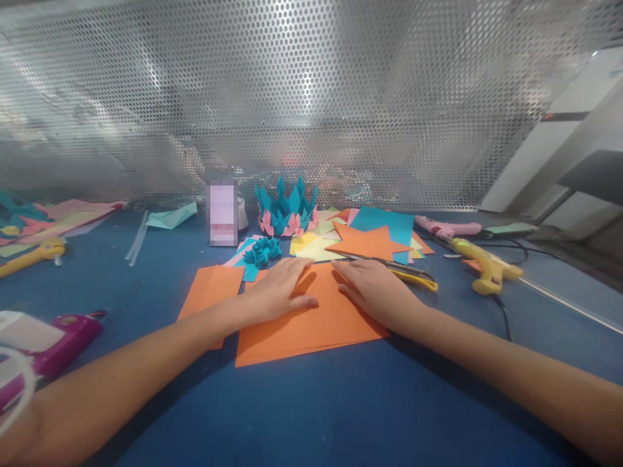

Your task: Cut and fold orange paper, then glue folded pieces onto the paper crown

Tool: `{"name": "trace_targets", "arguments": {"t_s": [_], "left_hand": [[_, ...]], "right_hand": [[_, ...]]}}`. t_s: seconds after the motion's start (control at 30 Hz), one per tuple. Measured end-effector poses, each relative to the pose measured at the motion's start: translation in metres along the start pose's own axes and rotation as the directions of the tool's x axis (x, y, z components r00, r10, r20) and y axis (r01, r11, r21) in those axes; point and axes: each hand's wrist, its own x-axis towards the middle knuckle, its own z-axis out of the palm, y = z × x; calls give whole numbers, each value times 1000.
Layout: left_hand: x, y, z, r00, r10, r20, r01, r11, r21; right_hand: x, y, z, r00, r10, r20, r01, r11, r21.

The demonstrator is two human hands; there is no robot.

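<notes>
Left hand (277, 288) lies palm down, fingers stretched out and thumb spread to the side, on the left part of a stack of bright orange paper sheets (302, 334); it has nothing gripped. Right hand (382, 292) is likewise open and empty, its fingers angled inward across the right part of the same stack, thumb a little apart. Whether either presses down hard, I cannot tell

The orange stack sits directly under and between the two hands, on a blue tabletop (335, 415). Its long axis runs roughly left to right, with the near edge slanting so that the left corner comes closer to the person than the right one. Along that near edge the layers do not line up quite exactly. Neither hand is clearly nearer the stack, as both touch it; the near left corner, though, is on the left hand's side

Just beside the stack, on the left, is a smaller piece of orange paper (207, 288), partly behind the left forearm. Beyond the hands lie a crumpled-looking teal paper rosette (267, 251) and a flat orange paper star (363, 242). A cutter with a yellow handle (418, 280) rests just past the right hand, and a yellow glue gun (489, 266) lies farther right
</notes>
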Motion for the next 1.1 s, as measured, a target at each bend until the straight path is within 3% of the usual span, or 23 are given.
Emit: {"name": "trace_targets", "arguments": {"t_s": [0.13, 0.23, 0.33, 0.43, 0.5, 0.6, 0.7, 0.77, 0.83, 0.9, 0.97, 1.1], "left_hand": [[0, 4, 0, 1000, 1, -4, -1, 1000, 1], [-1, 8, 1, 1000, -13, -28, 14, 1000, 21], [-2, 9, 5, 995, -14, -103, 19, 999, 45], [-1, 6, 8, 977, 39, -209, -20, 995, 93], [0, 4, 8, 955, 59, -290, -29, 994, 105], [1, 1, 4, 922, 0, -387, 19, 999, 44], [2, -1, 2, 897, -49, -440, 45, 999, -19], [3, 0, 1, 888, -21, -459, 17, 1000, -12], [2, 2, 1, 880, 46, -473, -24, 998, 52], [1, 5, 0, 882, 131, -452, -74, 987, 141], [0, 9, -1, 910, 208, -358, -154, 973, 174], [-2, 10, -1, 937, 313, -153, -294, 946, 134]], "right_hand": [[0, 1, 2, 1000, -6, 2, 6, 1000, 14], [-3, 0, 2, 998, -27, -59, 28, 1000, 13], [-7, -2, -1, 996, -8, -90, 12, 999, 39], [-9, -3, -5, 990, 93, -101, -78, 986, 145], [-10, -1, -6, 974, 169, -152, -117, 945, 305], [-7, 5, -4, 917, 337, -213, -157, 796, 584], [-3, 11, -1, 887, 446, -119, -218, 632, 744], [-3, 14, 0, 909, 413, -56, -232, 613, 755], [-3, 14, -1, 925, 372, -79, -215, 683, 698], [-5, 12, -3, 929, 343, -139, -193, 769, 609], [-6, 11, -3, 931, 324, -168, -185, 816, 547], [-9, 11, -1, 952, 284, -114, -192, 845, 499]]}}
